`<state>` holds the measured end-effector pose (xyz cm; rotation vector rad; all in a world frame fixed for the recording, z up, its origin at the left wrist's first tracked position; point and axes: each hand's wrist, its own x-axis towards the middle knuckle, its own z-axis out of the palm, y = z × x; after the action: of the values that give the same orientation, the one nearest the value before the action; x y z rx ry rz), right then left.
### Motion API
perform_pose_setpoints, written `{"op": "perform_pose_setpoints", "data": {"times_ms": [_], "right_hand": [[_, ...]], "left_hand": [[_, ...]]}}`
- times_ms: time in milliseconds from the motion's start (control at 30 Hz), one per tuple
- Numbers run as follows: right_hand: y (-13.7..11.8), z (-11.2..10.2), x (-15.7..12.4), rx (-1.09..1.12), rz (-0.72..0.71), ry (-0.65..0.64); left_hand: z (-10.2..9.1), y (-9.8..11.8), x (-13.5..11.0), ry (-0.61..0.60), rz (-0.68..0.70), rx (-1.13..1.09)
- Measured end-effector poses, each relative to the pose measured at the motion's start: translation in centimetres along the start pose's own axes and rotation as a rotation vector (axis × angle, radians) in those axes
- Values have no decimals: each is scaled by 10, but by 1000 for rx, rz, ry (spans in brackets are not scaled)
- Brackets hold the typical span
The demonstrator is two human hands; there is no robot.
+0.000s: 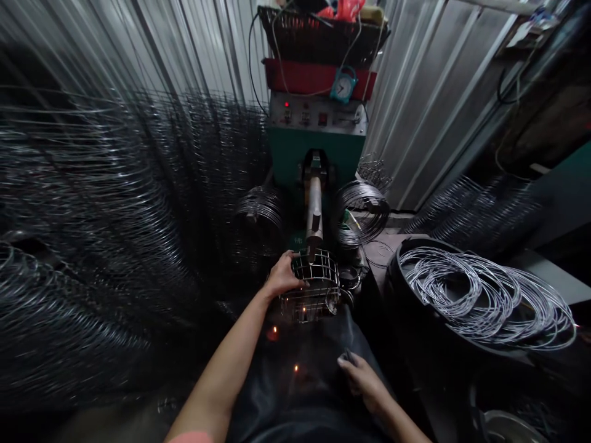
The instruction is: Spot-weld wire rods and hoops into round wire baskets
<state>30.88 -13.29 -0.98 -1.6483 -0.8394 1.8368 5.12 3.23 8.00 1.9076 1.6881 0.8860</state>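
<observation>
My left hand point(282, 277) is closed on the left side of a wire basket point(318, 269), a round cage of metal mesh. The basket sits under the tip of the metal arm point(314, 206) of a green welding machine point(289, 147). Glowing sparks point(296, 368) show over the dark apron point(277, 400) on my lap. Lower right, my right hand point(362, 378) is closed, apart from the basket, with a small dark thing at its fingers that I cannot make out.
Tall stacks of wire rings point(124, 178) fill the left side. Wire coils point(362, 209) hang beside the machine's arm. On the right, a black tub point(401, 295) holds loose wire hoops point(489, 301). A blue clock point(343, 85) stands above the control panel point(339, 117).
</observation>
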Motion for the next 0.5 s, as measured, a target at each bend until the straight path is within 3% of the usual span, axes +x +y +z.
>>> {"op": "perform_pose_setpoints", "data": {"times_ms": [133, 333, 433, 500], "right_hand": [[9, 2, -5, -165, -61, 58], [17, 2, -4, -252, -270, 132], [-6, -2, 0, -316, -452, 139], [-35, -4, 6, -371, -613, 132]], "left_hand": [[2, 3, -20, -10, 22, 28], [0, 10, -24, -26, 17, 62], [-3, 14, -25, -55, 0, 83], [-7, 14, -27, -80, 15, 113]]}}
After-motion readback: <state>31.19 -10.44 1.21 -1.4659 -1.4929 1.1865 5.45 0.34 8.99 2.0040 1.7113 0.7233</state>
